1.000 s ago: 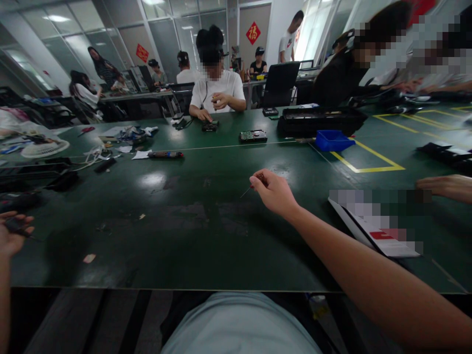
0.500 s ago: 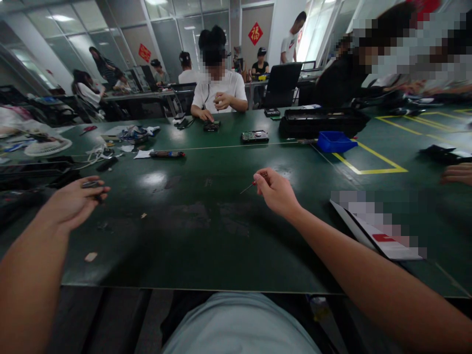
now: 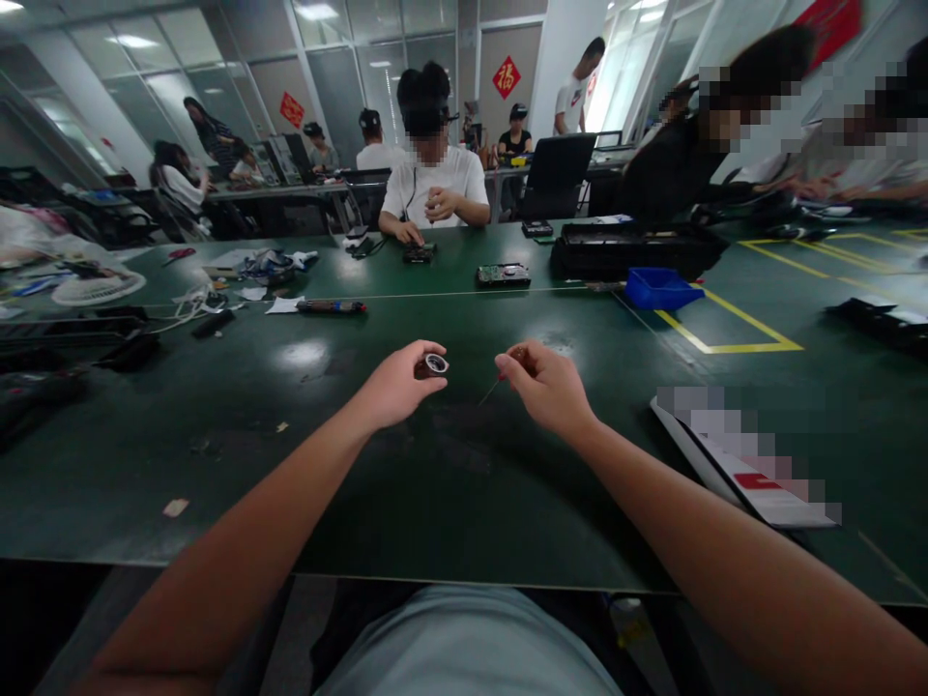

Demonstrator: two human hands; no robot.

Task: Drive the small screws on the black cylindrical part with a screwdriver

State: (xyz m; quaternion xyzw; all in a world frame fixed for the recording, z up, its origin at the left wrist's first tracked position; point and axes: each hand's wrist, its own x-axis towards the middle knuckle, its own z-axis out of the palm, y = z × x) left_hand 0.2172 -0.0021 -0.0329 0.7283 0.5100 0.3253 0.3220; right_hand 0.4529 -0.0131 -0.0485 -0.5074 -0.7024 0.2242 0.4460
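Note:
Over the middle of the green table (image 3: 406,522), my left hand (image 3: 406,387) grips a small round dark part (image 3: 435,364) with a pale ring on its face, between thumb and fingers. A short gap to the right, my right hand (image 3: 547,384) is closed around a thin screwdriver (image 3: 491,391). Its handle is mostly hidden in the fingers, and the shaft slants down and to the left. The screwdriver and the round part are apart.
Beyond my hands lie a circuit-board device (image 3: 503,275), a pen-like tool (image 3: 332,306), a blue scoop (image 3: 661,289) and a long black casing (image 3: 638,253). A white flat object (image 3: 761,474) is at the right. Across the table, a person (image 3: 435,184) handles a small device.
My left hand has come from the far left to the middle, beside my right hand, with the small part in it. My right hand has hardly moved.

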